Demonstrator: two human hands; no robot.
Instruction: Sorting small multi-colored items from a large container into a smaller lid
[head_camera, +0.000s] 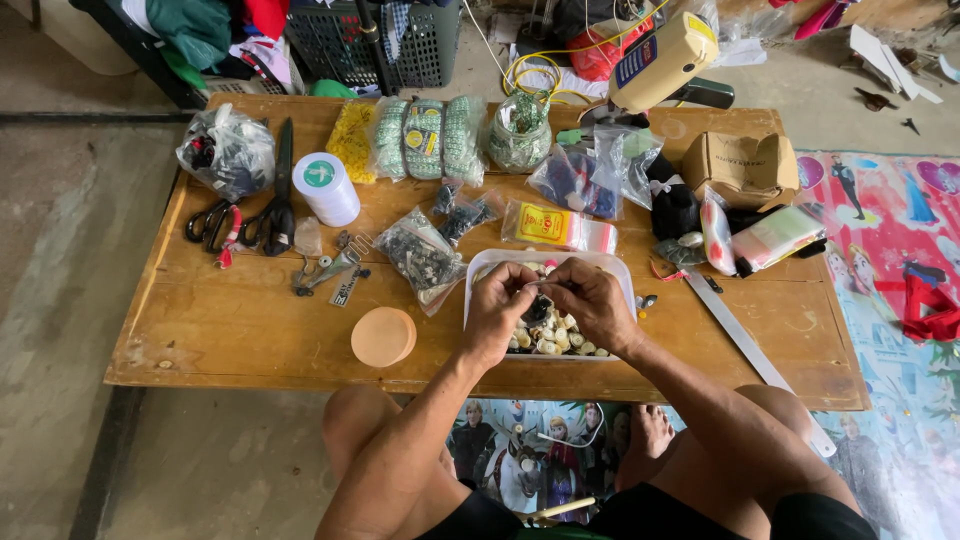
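Observation:
My left hand and my right hand meet over a white rectangular tray on the low wooden table. Their fingertips pinch a small dark piece between them; what it is I cannot tell. Under the hands the tray holds several small pale and dark beads or buttons. Both hands hide most of the tray's inside.
A peach round lid lies left of the tray. Black scissors, a white tape roll, clear bags of small parts, a cardboard box and a long metal ruler crowd the table. A printed mat lies to the right.

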